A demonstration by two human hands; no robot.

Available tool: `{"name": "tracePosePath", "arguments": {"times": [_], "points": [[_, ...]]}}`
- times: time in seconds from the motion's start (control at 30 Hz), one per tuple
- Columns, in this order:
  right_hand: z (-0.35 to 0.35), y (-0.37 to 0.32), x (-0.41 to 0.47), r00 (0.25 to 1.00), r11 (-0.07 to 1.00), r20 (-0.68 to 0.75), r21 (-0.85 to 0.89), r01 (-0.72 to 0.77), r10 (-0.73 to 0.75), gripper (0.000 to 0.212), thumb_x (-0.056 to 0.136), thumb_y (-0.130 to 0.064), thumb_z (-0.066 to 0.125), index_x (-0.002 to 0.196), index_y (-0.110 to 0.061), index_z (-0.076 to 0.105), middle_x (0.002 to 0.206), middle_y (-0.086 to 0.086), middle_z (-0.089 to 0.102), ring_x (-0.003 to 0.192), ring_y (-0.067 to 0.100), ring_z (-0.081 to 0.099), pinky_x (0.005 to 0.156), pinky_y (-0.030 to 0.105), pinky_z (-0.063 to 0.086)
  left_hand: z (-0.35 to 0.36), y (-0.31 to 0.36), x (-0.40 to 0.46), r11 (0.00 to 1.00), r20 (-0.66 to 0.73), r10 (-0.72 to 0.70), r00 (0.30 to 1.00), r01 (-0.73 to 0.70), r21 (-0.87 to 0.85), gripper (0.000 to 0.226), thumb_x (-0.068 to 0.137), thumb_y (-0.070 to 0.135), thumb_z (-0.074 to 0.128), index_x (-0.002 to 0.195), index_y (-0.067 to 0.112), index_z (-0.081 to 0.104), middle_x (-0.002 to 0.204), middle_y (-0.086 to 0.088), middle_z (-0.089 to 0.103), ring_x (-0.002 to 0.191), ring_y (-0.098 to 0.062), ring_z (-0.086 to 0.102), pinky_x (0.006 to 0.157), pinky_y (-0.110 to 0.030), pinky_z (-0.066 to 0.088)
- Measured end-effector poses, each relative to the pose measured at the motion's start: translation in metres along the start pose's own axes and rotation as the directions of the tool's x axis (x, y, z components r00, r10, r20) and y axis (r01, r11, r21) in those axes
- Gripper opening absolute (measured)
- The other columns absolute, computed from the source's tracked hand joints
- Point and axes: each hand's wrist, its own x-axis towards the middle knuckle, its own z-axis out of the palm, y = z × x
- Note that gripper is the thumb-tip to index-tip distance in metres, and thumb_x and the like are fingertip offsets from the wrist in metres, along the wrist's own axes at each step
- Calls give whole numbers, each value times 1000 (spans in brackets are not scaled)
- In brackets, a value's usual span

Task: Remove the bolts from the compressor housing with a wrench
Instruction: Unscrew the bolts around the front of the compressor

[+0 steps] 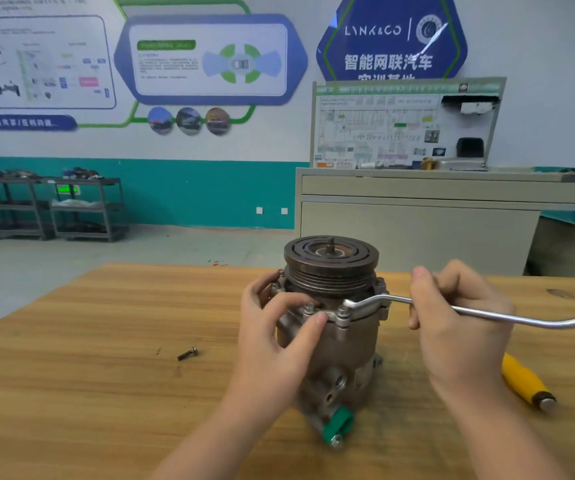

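A grey compressor (341, 344) stands upright on the wooden table (89, 393), pulley face up. Bolts ring its upper flange; one bolt (308, 309) sits beside my left thumb, another (342, 315) at the front. My left hand (279, 334) grips the housing's left side, fingers curled behind the flange. My right hand (459, 323) holds the bent silver wrench (521, 318), whose socket end (348, 303) sits over the front bolt. One loose bolt (187, 353) lies on the table to the left.
A yellow-handled tool (525, 381) lies on the table at the right. A green cap (338, 424) covers a port at the compressor's near base. Behind stand a grey cabinet (417, 216) with a display board and, at far left, dark metal shelves (47, 209).
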Motion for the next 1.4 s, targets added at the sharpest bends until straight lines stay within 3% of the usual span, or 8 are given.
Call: {"name": "tracePosePath", "arguments": {"times": [0.17,0.33,0.63,0.77,0.87,1.0,1.13,1.4], "points": [[-8,3,3,997,994,-42,-100,54,-58,46,82,-28,52,52,2,33,47,24,34,45,33,35,44,39,32,31,9,-12,981,-181,89,979,-55,183,18,77,41,70,85,49,55,120,23,30,130,0,28,108,-14,19],[-7,-1,6,969,966,77,-88,241,-235,41,86,-18,53,57,-27,26,54,1,28,46,5,28,46,16,26,34,9,-9,977,-228,132,965,-88,193,23,77,31,77,87,44,61,130,34,19,131,-10,33,110,-22,23],[10,-15,-14,894,877,154,-181,444,-421,63,90,-42,61,46,-1,44,44,2,35,43,16,31,41,24,26,32,10,-9,992,-222,102,970,-82,99,12,76,44,71,86,43,64,132,18,32,133,-6,31,112,-31,30],[5,-2,-10,964,965,-62,-60,254,-257,60,99,-46,40,55,-4,49,51,-2,35,50,3,39,50,7,29,29,14,-7,995,-182,62,981,-46,87,15,71,55,66,81,46,62,131,28,27,132,-6,31,104,-10,23],[4,15,5,960,983,-214,72,-169,181,47,94,-39,44,57,-11,52,46,-1,47,44,5,45,45,14,36,24,12,-5,990,-108,64,992,-50,132,12,74,45,69,84,44,62,130,32,24,132,-1,26,106,-13,20],[2,34,27,744,636,79,464,-617,664,20,96,-25,55,80,-13,53,59,-1,65,37,8,46,36,18,34,21,11,-4,989,-54,83,995,-76,125,14,76,41,69,88,43,62,133,33,21,133,10,18,110,-20,19],[-2,34,27,649,383,310,604,-699,695,20,81,-25,63,87,-10,52,63,8,66,42,8,51,36,16,40,16,9,-4,993,-1,71,997,-71,93,19,76,42,69,93,44,62,138,34,18,135,10,17,115,-28,23],[-4,5,9,999,956,-20,292,-27,35,9,102,-21,35,94,-25,37,72,1,65,53,10,56,54,19,45,9,7,-3,995,48,55,997,-59,77,34,68,63,59,99,50,63,138,34,20,136,8,18,113,-24,23]]}}
